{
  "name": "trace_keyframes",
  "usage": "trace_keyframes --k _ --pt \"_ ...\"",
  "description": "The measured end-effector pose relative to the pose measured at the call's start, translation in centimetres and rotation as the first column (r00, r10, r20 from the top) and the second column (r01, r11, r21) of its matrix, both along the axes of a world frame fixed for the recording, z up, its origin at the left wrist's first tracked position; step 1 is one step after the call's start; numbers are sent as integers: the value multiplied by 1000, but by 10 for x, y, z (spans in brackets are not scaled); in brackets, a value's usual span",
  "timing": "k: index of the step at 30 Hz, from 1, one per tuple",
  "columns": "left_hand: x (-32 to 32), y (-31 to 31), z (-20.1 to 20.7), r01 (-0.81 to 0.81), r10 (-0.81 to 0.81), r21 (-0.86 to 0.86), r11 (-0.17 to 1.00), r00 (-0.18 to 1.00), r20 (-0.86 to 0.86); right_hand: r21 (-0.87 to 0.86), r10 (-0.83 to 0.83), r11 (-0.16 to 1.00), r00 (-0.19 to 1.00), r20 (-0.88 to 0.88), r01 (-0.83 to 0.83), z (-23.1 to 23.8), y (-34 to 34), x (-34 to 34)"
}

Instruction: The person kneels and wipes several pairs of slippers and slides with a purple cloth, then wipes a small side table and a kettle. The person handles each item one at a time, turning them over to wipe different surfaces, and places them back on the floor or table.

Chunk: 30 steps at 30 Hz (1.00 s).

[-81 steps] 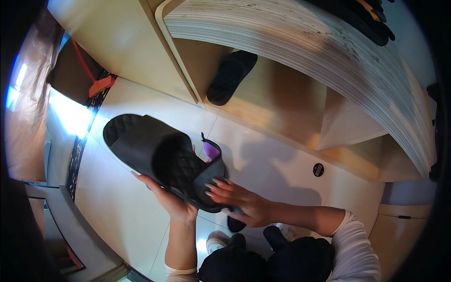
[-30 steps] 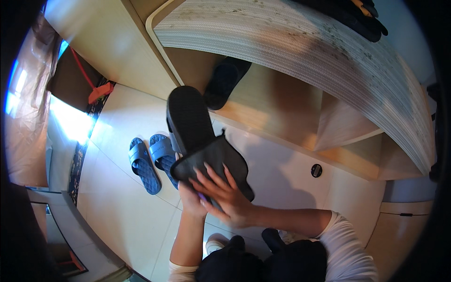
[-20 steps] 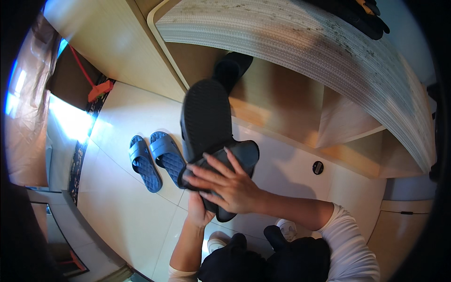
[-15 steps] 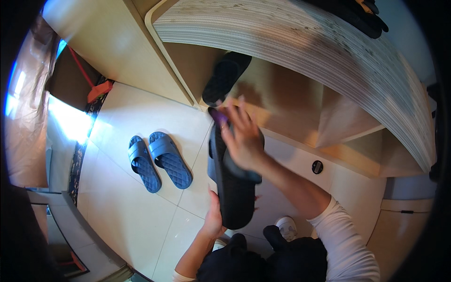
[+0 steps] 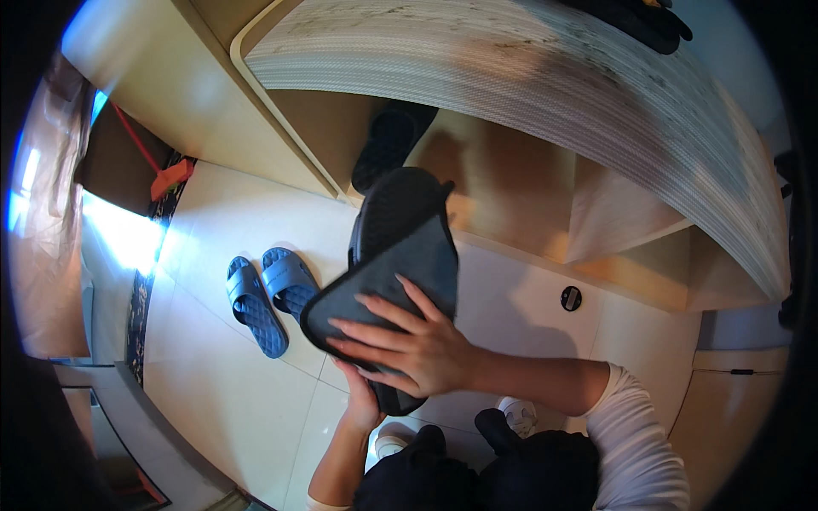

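In front of my knees I hold a black slipper (image 5: 413,189), its toe end pointing toward the cabinet. My left hand (image 5: 364,399) grips its near end from the left and below, with part of the fingers hidden. A dark grey cloth (image 5: 388,271) with a darker bound edge lies across the slipper and covers much of it. My right hand (image 5: 417,349) rests flat on this cloth, fingers stretched and spread. Another black slipper (image 5: 390,146) stands in the open cabinet compartment just beyond.
A pair of blue slippers, the left slipper (image 5: 256,308) and the right slipper (image 5: 288,279), sits on the tiled floor (image 5: 230,417). Ahead is a low wooden cabinet (image 5: 503,179) with a curved, patterned top. A small round black object (image 5: 571,298) lies by its base. An orange-red broom (image 5: 172,177) leans at far left.
The grey cloth has opened out across the slipper, and my right hand has come nearer, now spread flat on it. The slipper has tilted, and the view has shifted slightly.
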<state>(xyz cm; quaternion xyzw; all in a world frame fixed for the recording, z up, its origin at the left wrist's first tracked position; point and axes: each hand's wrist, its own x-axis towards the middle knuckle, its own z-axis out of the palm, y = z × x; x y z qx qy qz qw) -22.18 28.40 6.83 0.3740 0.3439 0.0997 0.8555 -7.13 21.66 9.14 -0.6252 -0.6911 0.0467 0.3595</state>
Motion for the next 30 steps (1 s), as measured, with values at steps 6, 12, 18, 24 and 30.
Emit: trace_keyframes --k 6,12,18,24,30 --pt "-15 -7 8 348 -344 5 937 924 165 109 -276 954 960 -43 279 0 44 58" --pt "-21 -4 -7 306 -319 265 914 948 7 117 -273 948 945 -179 296 21 19 15" --pt "-13 -8 7 311 -314 47 949 942 118 163 -194 964 974 -113 211 15 14 37" --pt "0 -20 32 410 -410 103 906 912 -25 119 -226 952 911 -346 281 -27 31 111" --pt "1 -23 25 378 -382 166 911 924 -9 -336 -591 726 293 -752 600 -62 27 101"
